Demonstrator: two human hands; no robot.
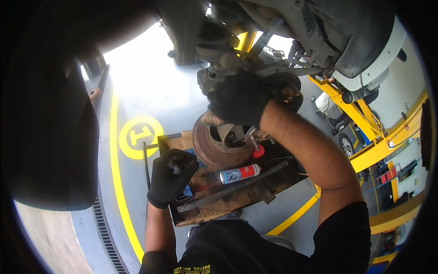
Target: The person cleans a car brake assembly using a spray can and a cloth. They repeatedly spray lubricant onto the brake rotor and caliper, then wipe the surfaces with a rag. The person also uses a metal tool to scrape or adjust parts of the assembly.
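My left hand (169, 177), in a black glove, is curled closed beside a wooden-topped cart (219, 208). Something small and dark may sit in its fingers, but I cannot make it out. Higher up, my right hand (239, 98), also gloved in black, reaches to the hub and suspension parts (278, 84) under a raised vehicle. Its fingers are blurred and partly hidden, so their grip is unclear. Below that hand, a rusty brake disc (212, 148) rests on the cart. A spray can (240, 174) with a red and white label lies near the disc, next to a red cap (258, 151).
A long metal bar (232, 186) lies along the cart's near side. Overhead hangs the vehicle's dark underbody (315, 32). Yellow lift arms (365, 123) stand at the right. A large dark rounded shape (50, 137) fills the left. A floor drain grate (107, 237) runs beside a yellow line.
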